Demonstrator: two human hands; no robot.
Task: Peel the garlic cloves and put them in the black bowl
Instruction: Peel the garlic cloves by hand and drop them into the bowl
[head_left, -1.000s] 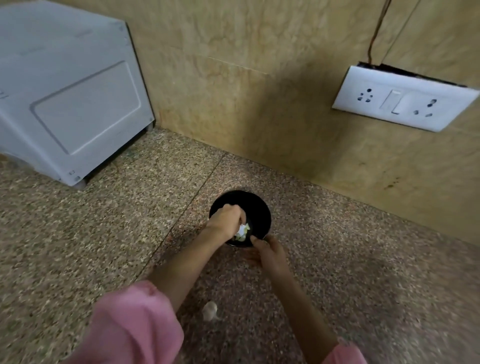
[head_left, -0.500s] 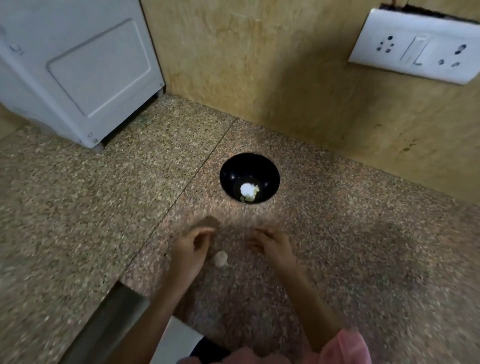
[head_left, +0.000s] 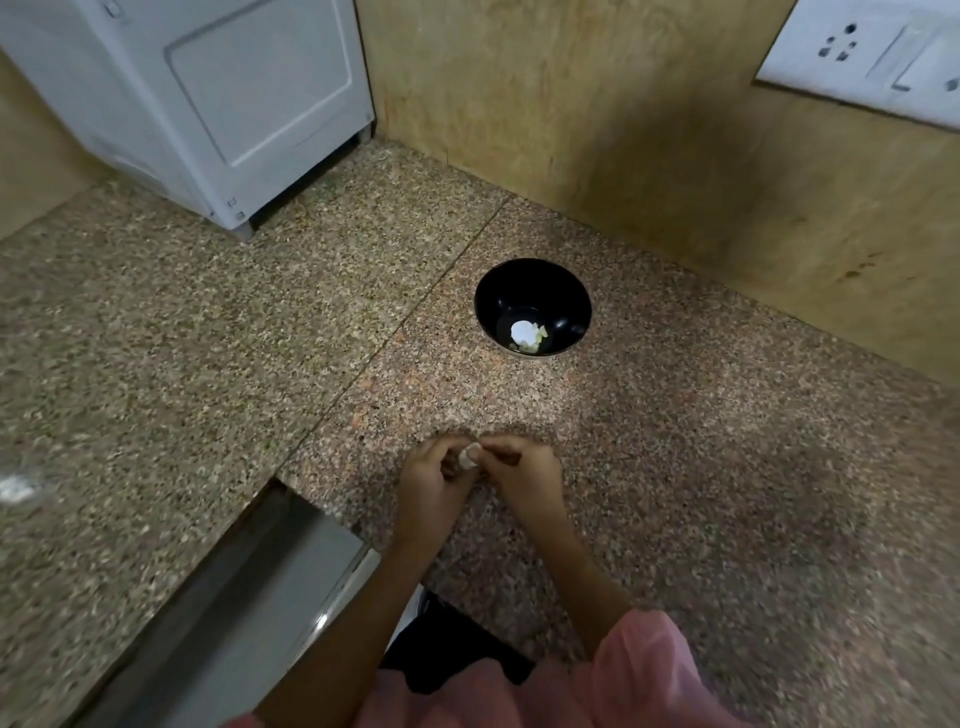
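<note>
Hands together low over the granite counter (head_left: 208, 364); left hand (head_left: 434, 486) and right hand (head_left: 527, 480) both pinch one garlic clove (head_left: 470, 456) between them; black bowl (head_left: 493, 291) well beyond, near the wall, holds pale peeled pieces (head_left: 525, 332); white appliance (head_left: 234, 104) back left; socket plate (head_left: 862, 57) upper right.

Mostly hidden between left hand (head_left: 431, 480) and right hand (head_left: 524, 473), garlic clove (head_left: 469, 455) nearer than black bowl (head_left: 519, 283), socket plate (head_left: 872, 57) right of bowl cut off, blurred white smear (head_left: 18, 488) far left.
</note>
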